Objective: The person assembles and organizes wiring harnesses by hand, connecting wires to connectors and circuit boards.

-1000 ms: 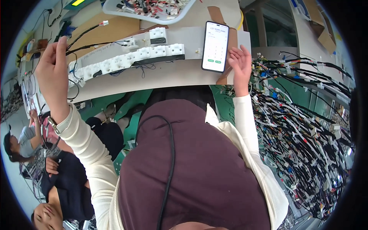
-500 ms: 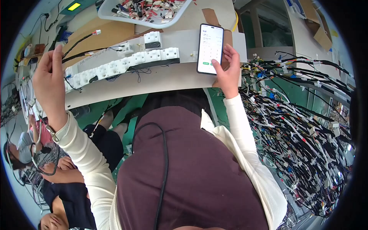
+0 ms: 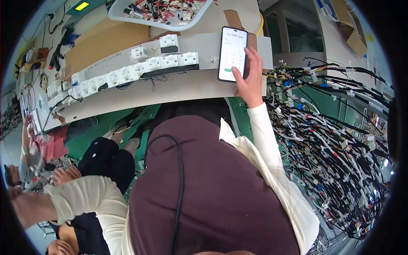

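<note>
Black-edged rectangular smartphone (image 3: 229, 46) with white lit screen laid near pale desk's (image 3: 170, 88) right front corner, overlapped by thumb of loosely spread right hand (image 3: 250, 83). Blurred left hand (image 3: 32, 209) held away from desk; grip cannot be told.

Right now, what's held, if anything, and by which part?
Can't tell: the right hand has its thumb over the phone and fingers at its right edge; the left hand is too blurred.

Blurred, the left hand (image 3: 32, 209) has swung off the table (image 3: 204, 88), beyond its left front corner; the black cables no longer stretch above it. The right hand (image 3: 250, 80) now overlaps the phone (image 3: 232, 46).
</note>
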{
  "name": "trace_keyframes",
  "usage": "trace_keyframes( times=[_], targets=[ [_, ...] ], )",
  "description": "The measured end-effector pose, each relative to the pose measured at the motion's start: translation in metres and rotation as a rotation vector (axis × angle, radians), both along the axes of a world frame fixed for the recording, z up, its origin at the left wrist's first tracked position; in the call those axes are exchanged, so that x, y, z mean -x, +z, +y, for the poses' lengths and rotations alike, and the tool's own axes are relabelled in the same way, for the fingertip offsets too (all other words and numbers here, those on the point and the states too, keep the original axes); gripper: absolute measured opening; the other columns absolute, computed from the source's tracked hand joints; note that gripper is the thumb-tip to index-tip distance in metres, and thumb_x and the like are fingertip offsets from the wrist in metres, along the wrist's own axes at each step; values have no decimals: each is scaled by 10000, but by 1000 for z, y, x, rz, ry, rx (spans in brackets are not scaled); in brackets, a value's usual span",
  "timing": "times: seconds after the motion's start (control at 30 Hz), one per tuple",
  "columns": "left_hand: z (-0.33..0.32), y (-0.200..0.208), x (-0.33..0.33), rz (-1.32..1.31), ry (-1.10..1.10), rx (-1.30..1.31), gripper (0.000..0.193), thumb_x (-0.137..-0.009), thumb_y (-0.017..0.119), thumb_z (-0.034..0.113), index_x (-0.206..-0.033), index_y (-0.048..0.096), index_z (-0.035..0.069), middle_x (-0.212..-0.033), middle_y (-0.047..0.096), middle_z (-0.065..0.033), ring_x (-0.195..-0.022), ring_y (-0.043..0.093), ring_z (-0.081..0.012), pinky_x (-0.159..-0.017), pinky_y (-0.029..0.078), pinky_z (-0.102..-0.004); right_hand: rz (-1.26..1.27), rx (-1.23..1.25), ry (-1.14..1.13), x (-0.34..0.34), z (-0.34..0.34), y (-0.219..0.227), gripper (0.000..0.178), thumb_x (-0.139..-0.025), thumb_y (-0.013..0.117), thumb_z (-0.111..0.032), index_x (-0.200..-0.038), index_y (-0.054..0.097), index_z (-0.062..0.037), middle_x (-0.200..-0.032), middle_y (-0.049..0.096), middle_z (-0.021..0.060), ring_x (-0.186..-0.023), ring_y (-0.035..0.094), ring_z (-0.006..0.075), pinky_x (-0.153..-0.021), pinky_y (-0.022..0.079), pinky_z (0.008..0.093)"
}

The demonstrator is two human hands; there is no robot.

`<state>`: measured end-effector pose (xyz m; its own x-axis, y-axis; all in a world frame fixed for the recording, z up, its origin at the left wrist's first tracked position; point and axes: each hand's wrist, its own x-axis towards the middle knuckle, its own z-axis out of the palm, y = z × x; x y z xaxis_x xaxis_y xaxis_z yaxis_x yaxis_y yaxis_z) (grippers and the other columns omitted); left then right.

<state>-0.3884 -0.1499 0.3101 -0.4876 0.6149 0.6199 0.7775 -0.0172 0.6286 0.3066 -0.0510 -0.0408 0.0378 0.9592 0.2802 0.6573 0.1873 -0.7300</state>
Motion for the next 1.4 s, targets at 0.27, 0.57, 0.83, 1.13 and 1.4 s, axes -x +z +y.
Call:
trace_keyframes(
  times=[0.27,0.57,0.83,1.13,1.4],
  targets=[
    [-101,-104,-186,-62,162,411,213,-988,561,152,-1096,593,-29,-940,613,-78,-863,621,-136,-762,498,-224,-56,-68,-57,7,-8,-13,659,-810,752,-148,-1368,437,11,-1398,432,207,-1319,425,352,-1106,358,420],
    [-136,-142,-231,655,-6,615,247,-771,724,6,-793,479,28,-1029,579,-109,-984,535,-292,-867,399,-364,397,37,-29,-7,-1,-33,586,-887,664,-62,-1395,394,49,-1395,448,219,-1324,458,289,-1122,357,385],
    [-130,-141,-164,988,318,430,394,-940,611,325,-1124,627,-23,-1176,589,-275,-1110,537,-416,-958,408,-506,301,-58,-80,-10,2,-41,616,-841,727,-155,-1358,447,31,-1321,485,189,-1234,517,292,-1061,409,381],
    [-166,-319,-116,-721,-208,1132,406,-1047,453,359,-1192,534,-12,-849,650,-108,-594,653,-168,-512,446,-275,508,33,20,-19,-8,-35,531,-887,629,-5,-1372,421,54,-1378,508,186,-1312,490,263,-1109,383,347],
    [-100,-242,-314,-966,-322,106,243,-1049,499,250,-832,469,143,-677,358,78,-522,291,-16,-444,222,-193,812,135,159,73,-169,-34,54,-914,554,19,-927,603,-1,-879,633,42,-798,590,112,-745,488,250]
  ],
)
